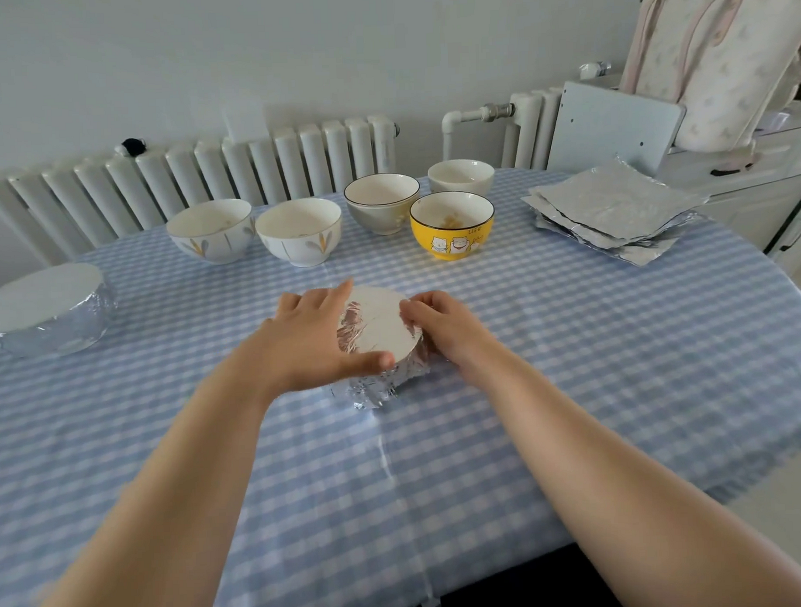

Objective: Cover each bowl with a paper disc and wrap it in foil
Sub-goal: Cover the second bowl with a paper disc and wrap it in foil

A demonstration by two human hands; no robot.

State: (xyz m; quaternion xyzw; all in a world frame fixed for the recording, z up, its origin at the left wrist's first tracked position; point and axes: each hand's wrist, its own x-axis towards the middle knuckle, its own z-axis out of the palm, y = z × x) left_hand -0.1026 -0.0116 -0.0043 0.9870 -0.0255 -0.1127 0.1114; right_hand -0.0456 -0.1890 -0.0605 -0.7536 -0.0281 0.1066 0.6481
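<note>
Head view: both hands cup the foil-covered bowl (pixel 381 335) mid-worktop (pixel 572 342), left hand (pixel 318 338) curled over its rim, right hand (pixel 440 329) pinching foil at the side, probably crimping it tight; five bare bowls wait behind

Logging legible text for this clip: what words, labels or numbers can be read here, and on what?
"LIFE", roughly: small dark letters on the yellow bowl, above its cat drawings; too small to be sure.
No other text shows on the other bowls, the foil stack or the tablecloth.
</note>
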